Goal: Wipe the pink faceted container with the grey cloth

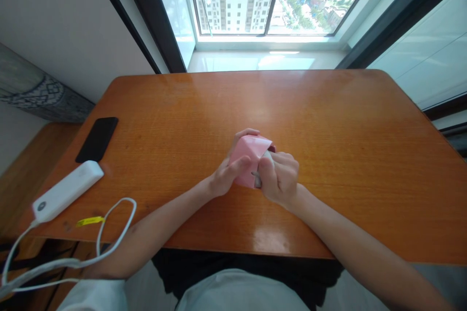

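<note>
A folded piece of pink paper (249,151) stands off the middle of the orange wooden table (328,121), gripped by both hands. My left hand (228,172) wraps it from the left, thumb on the near face and fingertips over its far edge. My right hand (279,175) is closed on its right side, thumb pressed against the near lower edge. A small pale part shows between the thumbs; I cannot make out what it is.
A black phone (97,138) lies flat near the table's left edge. A white power bank (65,191) sits nearer me, its white cable (109,233) looping off the front edge, with a yellow tag (89,221). A window sill lies beyond the far edge.
</note>
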A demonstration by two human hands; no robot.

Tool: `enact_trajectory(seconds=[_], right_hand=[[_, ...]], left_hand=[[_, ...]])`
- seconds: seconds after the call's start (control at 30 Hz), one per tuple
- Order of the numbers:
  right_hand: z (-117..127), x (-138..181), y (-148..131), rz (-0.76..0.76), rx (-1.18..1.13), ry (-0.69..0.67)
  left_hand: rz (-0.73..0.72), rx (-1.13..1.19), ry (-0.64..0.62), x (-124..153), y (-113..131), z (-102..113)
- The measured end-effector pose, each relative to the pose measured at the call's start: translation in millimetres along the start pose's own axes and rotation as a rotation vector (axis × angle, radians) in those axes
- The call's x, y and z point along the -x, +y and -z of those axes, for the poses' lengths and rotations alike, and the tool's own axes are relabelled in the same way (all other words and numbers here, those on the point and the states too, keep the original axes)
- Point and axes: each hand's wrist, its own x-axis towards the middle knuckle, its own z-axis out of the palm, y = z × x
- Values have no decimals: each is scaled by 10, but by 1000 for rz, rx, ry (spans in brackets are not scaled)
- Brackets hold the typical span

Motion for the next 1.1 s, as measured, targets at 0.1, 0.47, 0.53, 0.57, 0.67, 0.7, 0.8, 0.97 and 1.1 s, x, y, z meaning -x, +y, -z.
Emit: enact_trajectory(seconds=[0.1, 0.47, 0.53, 0.57, 0.67, 0.7, 0.8, 0.97, 1.1], right_hand=[[24, -25, 9, 139, 83, -97], [-94, -114, -66, -840, -661, 138], [-71, -68, -18, -531, -426, 195], [-54, -47, 9, -309, -293, 187], [3, -23, 74, 314, 17, 59], [15, -26, 83, 402, 64, 22], [8, -53, 57, 156, -32, 41], [-79, -135, -42, -787, -609, 155], [-98, -108, -24, -784, -590, 149]], left_hand=[[117, 90, -5, 28, 9, -26], [-724, -862, -68, -95, -107, 325], [-559, -642, 8, -66, -86, 209], [-433, -484, 52, -46, -71, 141], [-34, -17, -30, 10, -32, -13], [14, 42, -49, 19, -27, -32], [-148, -134, 33, 3, -44, 22], [-692, -861, -23, -94, -56, 281], [-717, -869, -47, -102, -44, 294]])
